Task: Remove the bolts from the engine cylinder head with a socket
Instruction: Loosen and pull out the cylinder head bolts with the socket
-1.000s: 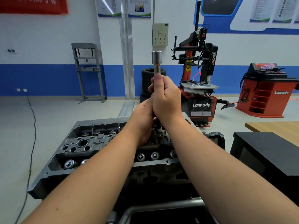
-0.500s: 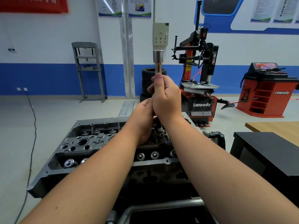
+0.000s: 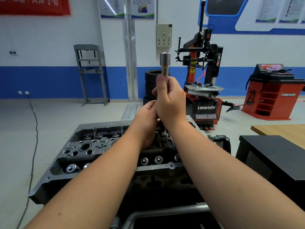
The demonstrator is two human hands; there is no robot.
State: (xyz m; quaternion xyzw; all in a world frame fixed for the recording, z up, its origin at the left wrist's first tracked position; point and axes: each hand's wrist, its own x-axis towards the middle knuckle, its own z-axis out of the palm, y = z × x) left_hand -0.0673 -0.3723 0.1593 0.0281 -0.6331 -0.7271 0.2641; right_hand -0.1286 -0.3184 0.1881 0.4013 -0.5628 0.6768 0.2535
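Little has moved since the earlier frames: both hands stay clasped above the engine, and only the view has drifted slightly, the socket sitting a touch lower against the wall behind.

Nearest, at 6 o'clock, a grey metal tube frame (image 3: 165,212) crosses the bottom edge. Both forearms reach over it toward the centre. Beneath them lies the engine cylinder head (image 3: 82,154), a grey casting open at the top, with round valve springs along its near row and a large round bore toward 9 o'clock; no bolt can be picked out among its parts.

Above it, the left hand (image 3: 146,123) curls its fingers in under the right, and what it grips is hidden. The right hand (image 3: 171,100) is wrapped round the shaft of the socket (image 3: 165,63), thumb laid upright along it. The socket is a long, bright steel tube standing vertical, its wider open end uppermost, well clear of the casting.

At 3 o'clock stands a black cabinet (image 3: 272,159). Farther off, at 1 o'clock, is a red and black tyre changer (image 3: 206,96), with stacked tyres (image 3: 151,83) just left of it.
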